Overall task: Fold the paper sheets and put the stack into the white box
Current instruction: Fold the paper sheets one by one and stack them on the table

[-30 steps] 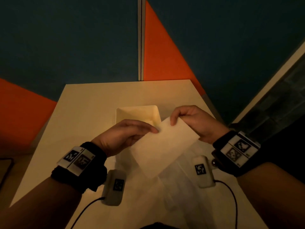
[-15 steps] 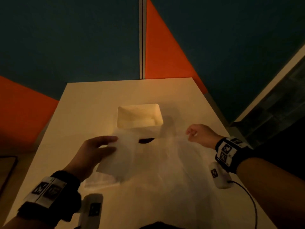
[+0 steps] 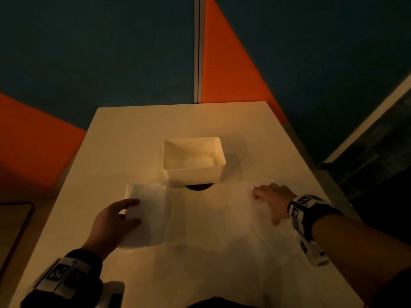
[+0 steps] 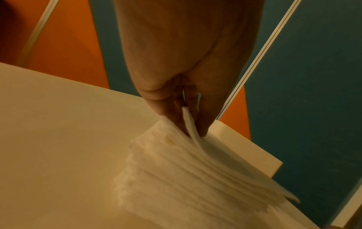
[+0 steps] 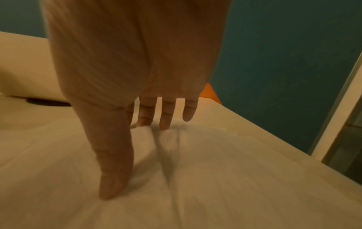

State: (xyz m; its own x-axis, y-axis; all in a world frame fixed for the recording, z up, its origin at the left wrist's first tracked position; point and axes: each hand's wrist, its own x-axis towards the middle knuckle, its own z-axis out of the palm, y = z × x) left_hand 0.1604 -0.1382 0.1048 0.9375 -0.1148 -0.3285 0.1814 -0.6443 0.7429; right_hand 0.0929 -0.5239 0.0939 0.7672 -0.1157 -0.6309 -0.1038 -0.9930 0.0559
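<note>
**Thin sheets, light grip**

Our left hand point(image 3: 113, 221) pinches the folded stack point(image 3: 146, 216) near the desk's point(image 3: 133, 134) left edge. Our right hand point(image 3: 272, 200) lies spread on the unfolded sheet point(image 3: 222, 230), right side. The paper looks light and limp; take it by corners. The white box's point(image 3: 193, 174) contents are indistinct.

box point(image 3: 193, 161) mid-table point(image 3: 133, 134), folded stack point(image 3: 148, 215) before it to the left, flat sheet point(image 3: 222, 230) right of stack
</note>
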